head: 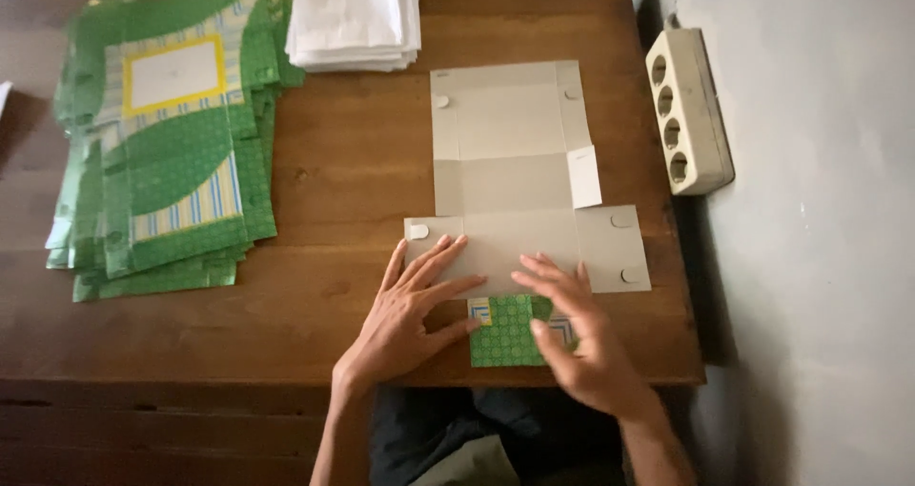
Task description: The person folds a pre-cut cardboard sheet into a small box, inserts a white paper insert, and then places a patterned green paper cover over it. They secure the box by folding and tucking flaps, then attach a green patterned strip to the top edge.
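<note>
While both palms press flat, left hand (405,319) spread on grey box blank (519,176), right hand (577,338) spread over its green flap (505,338), green printed sheets (167,143) at ten o'clock, power strip (688,110) at two o'clock.

Both hands press on a flat grey cardboard sheet (519,176) at centre frame: the left hand (412,310) lies flat, and the right hand (577,338) covers its green folded flap (505,332).

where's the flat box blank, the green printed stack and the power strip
flat box blank (510,124): head view, on its grey upper panel
green printed stack (181,152): head view, on the top sheet's green middle
power strip (688,110): head view, on its socket face
</note>
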